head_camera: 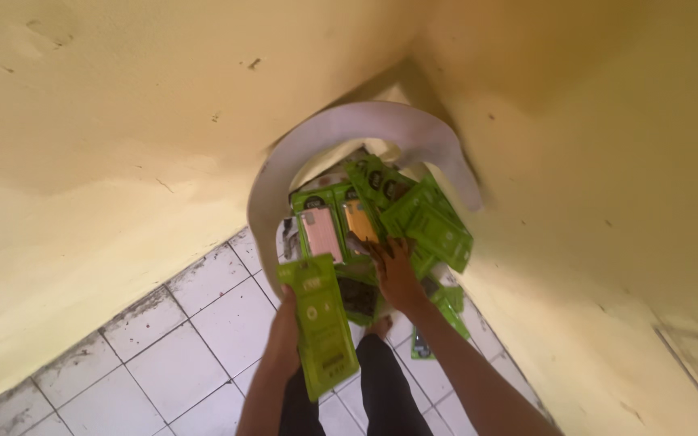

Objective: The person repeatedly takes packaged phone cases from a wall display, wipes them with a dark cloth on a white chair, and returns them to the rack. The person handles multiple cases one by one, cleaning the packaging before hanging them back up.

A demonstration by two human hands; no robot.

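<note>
My left hand [286, 333] holds a flat green package [319, 323] upright by its left edge, in front of my legs. My right hand [395, 273] reaches forward with fingers spread and rests on a pile of green packages [414, 216] heaped on the seat of a white plastic chair [365, 121]. Two packages in the pile show phone cases through clear windows, one pink [321, 232] and one orange [359, 221]. Whether my right hand grips any package is hidden by the fingers.
The chair stands in a corner between two yellow walls [107, 161]. A white tiled floor [179, 355] lies at lower left. More green packages [446, 311] lie on the floor right of my dark trouser legs [381, 387] and bare foot.
</note>
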